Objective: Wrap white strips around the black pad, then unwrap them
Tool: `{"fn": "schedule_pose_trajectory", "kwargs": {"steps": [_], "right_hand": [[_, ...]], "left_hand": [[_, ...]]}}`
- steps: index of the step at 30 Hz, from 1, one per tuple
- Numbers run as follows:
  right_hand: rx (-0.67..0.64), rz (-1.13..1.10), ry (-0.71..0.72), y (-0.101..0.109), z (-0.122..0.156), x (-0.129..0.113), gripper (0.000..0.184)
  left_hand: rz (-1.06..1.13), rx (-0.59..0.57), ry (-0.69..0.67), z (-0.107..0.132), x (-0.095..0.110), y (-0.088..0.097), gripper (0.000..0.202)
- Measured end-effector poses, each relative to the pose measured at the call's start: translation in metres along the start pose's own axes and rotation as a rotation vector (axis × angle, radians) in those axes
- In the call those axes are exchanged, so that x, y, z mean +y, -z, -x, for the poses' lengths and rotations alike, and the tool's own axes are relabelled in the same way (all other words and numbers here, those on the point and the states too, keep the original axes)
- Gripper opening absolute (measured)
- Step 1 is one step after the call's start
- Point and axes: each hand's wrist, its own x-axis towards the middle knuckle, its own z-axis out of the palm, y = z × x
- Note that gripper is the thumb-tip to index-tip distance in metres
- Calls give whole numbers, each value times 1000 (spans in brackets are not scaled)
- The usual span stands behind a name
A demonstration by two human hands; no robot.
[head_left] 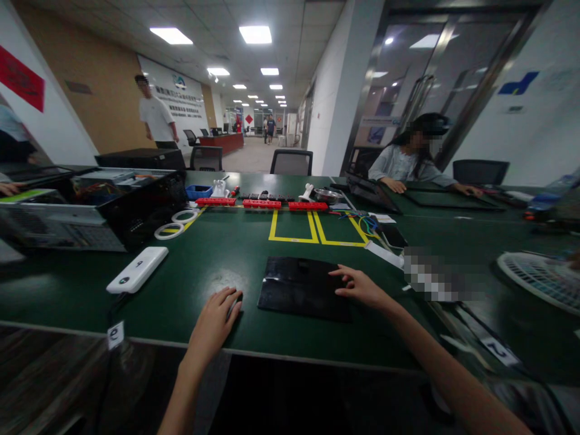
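glossy black rectangular panel (pixel 299 293) lies flat, unlifted; right hand (pixel 363 288) loosely spread over its right edge; left hand (pixel 215 315) left of it, grip unclear.

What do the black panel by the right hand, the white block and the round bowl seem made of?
Black panel: likely smooth, glossy plastic, going by the bright streak on its left; glass possible.
White block: probably satin plastic, from its even colour and rounded edges.
Round bowl: seemingly polished metal, given its silvery shine.
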Motion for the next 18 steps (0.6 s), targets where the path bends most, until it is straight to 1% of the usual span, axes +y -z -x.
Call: {"fn": "schedule_pose_trajectory", "kwargs": {"steps": [4, 8, 11, 14, 18], "right_hand": [[-40, -17, 38, -22, -4, -21, 49], [-58, -20, 41, -37, -7, -38, 50], [-51, 1, 24, -43, -7, -47, 52], [-36, 31, 7, -46, -8, -51, 53], [-21, 60, 20, -47, -8, -49, 52]], "left_hand": [[-11, -43, -70, 0, 2, 4, 41], [-18, -88, -143, 1, 2, 6, 46], [-26, -110, -166, 1, 1, 5, 50], [-31, -115, -167, 1, 1, 5, 57], [-18, -90, -148, 1, 3, 4, 52]]}}
